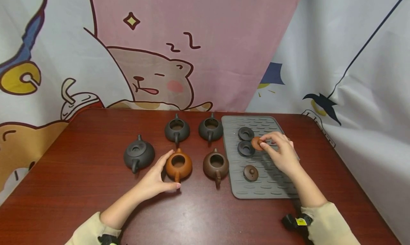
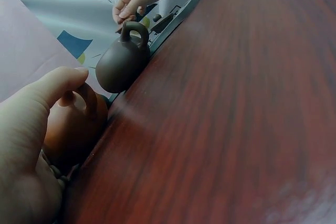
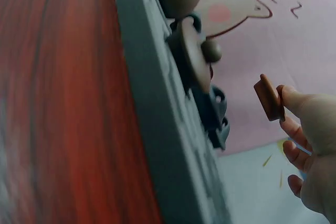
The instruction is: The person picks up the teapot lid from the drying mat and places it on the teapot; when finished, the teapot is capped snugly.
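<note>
An orange-brown clay teapot (image 1: 178,165) without its lid stands on the table. Around its left side curves my left hand (image 1: 156,178), thumb (image 2: 77,76) at the handle and fingers by the spout. My right hand (image 1: 280,151) pinches the knob of a small orange lid (image 3: 269,98), raised over the grey mat (image 1: 266,191) in the right wrist view. Close by on the mat are two dark lids (image 1: 246,149) lying underside up. Nearer to me, a brown lid (image 1: 251,173) rests knob up. A brown teapot (image 1: 209,168), open at the top, stands right of the orange one.
Two dark grey teapots, the back left one (image 1: 169,131) and the back right one (image 1: 205,131), stand uncovered near the table's far side. Farther left is a dark teapot (image 1: 132,157) with its lid on. A printed curtain (image 1: 224,60) hangs behind the table (image 1: 80,159).
</note>
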`<state>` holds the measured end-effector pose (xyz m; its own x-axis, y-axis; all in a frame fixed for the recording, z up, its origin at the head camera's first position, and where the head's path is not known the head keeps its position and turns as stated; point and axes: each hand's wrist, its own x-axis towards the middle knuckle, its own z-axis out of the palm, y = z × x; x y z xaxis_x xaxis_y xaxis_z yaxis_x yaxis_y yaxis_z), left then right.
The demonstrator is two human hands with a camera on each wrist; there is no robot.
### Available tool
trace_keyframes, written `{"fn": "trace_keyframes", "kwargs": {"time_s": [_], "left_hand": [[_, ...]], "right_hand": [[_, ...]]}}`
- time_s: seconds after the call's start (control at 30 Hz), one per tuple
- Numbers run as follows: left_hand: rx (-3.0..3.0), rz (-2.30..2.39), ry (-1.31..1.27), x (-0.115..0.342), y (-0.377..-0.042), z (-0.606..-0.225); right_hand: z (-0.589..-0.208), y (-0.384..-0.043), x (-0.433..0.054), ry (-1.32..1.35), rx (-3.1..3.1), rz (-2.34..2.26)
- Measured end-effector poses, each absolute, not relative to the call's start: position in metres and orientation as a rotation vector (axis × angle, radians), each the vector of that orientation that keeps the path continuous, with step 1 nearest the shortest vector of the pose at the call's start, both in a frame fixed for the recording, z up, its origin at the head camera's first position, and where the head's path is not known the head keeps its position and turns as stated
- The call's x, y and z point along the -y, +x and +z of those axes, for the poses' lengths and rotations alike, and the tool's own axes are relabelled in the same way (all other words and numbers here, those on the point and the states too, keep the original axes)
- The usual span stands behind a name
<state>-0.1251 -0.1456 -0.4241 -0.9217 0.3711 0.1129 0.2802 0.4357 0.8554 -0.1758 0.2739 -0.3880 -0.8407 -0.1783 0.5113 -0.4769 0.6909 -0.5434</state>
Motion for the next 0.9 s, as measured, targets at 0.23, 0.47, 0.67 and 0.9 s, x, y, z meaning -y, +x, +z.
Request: {"fn": "trace_keyframes", "kwargs": {"time_s": [0.23,0.47,0.67,0.9], "left_hand": [[-2.580,1.521,0.595,0.146,-0.125,-0.423],[-2.574,1.513,0.584,0.146,-0.124,-0.423],[-2.572,1.517,0.584,0.146,-0.124,-0.423],[-2.559,1.538,0.585,0.146,-0.125,-0.423]], "right_hand": [[-0.371,-0.166,-0.255,0.588,2.450,0.983],[-0.355,-0.156,-0.235,0.689,2.397,0.964],[-0.342,-0.150,-0.215,0.799,2.331,0.972],[-0.334,-0.145,-0.190,0.891,2.299,0.977]]}}
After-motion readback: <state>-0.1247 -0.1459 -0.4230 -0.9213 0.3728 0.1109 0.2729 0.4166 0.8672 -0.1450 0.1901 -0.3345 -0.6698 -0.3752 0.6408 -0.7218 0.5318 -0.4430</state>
